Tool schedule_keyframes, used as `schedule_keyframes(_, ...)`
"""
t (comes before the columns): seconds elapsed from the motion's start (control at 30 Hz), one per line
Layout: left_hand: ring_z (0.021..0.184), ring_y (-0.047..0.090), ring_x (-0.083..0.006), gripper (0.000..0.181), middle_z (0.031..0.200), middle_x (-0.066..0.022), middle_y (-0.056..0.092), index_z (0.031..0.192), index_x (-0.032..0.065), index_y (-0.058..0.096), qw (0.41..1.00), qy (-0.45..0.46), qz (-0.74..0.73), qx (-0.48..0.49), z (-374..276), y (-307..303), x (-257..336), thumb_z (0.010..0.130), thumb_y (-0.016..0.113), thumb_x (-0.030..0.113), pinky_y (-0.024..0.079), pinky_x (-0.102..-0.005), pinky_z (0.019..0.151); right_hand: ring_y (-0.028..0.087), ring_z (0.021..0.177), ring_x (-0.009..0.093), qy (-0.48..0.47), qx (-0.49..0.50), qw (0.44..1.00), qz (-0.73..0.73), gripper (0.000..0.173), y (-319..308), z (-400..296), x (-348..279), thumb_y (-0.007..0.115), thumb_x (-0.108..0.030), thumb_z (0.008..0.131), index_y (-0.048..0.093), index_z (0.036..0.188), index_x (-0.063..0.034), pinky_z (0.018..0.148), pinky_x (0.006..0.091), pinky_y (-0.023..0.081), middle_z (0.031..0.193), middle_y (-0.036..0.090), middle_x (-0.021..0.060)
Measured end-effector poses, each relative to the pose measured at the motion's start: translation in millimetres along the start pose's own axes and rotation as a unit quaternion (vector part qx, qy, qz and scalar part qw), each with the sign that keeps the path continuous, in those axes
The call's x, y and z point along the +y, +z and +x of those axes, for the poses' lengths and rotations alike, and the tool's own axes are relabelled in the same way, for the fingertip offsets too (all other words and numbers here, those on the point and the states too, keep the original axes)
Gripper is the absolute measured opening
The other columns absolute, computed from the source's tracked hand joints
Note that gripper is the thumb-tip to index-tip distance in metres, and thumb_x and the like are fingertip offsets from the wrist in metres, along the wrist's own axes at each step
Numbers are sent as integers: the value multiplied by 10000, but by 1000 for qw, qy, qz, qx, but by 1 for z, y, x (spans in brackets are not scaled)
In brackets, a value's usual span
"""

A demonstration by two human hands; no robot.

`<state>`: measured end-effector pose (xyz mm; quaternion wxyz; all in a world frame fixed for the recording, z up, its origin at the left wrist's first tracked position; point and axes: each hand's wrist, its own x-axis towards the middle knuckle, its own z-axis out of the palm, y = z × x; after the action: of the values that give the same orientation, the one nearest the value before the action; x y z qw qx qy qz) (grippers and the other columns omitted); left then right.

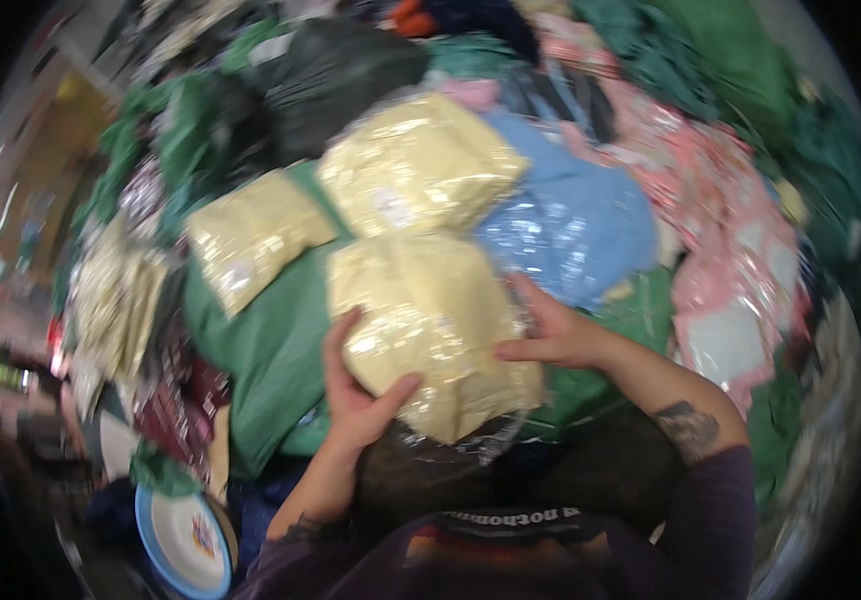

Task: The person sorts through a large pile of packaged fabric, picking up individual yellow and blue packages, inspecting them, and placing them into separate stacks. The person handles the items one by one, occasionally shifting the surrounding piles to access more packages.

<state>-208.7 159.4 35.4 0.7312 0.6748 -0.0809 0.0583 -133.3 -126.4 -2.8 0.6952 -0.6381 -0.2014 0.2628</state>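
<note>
Between my two hands is a pale yellow folded cloth item in a clear plastic bag (pixel 438 322). My left hand (pixel 363 390) grips its left side, thumb on top. Against its right edge my right hand (pixel 554 330) closes, with the thumb on the plastic. Just beyond lies another bagged yellow item (pixel 419 165), touching the held one or overlapping it. A smaller yellow packet (pixel 258 236) rests to the left on green fabric (pixel 273 375). Right of these is a shiny plastic bag with blue cloth (pixel 569 217). The picture is somewhat blurred.
Several pink and white plastic-wrapped items (pixel 723 247) heap up on the right. A dark plastic bag (pixel 340 82) lies at the back. Folded cream packets (pixel 119 300) and maroon packets (pixel 175 397) stand left. At lower left is a blue-rimmed white basin (pixel 182 540).
</note>
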Motion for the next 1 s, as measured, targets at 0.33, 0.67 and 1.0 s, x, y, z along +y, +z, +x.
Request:
schedule_keyframes(0.33,1412,435,-302,1123,1595,-187,345,1661,120,116,982,183,46,-3,61,64,42,797,826,21,375,-425,1168,461,1380,221,-231,186,954,51,868,-18,-38,-79,816,-229,890,304,1557,-12,1120,365,424,1485,475,170)
schedule_keyframes(0.67,1348,508,-289,795,1448,-173,522,1428,-57,506,992,-14,17,-126,89,108,30,718,862,-27,382,-415,1174,520,1308,192,-176,270,946,45,853,-59,-50,-67,806,-145,893,300,1565,0,1048,334,470,1450,510,121)
schedule_keyframes(1.0,1420,448,-328,811,1531,-205,464,1484,-43,458,967,-112,-142,-179,94,112,36,784,844,93,369,-480,1197,566,1261,161,-179,270,946,-23,923,-59,-96,-74,800,-158,913,222,1614,5,983,322,528,1519,463,143)
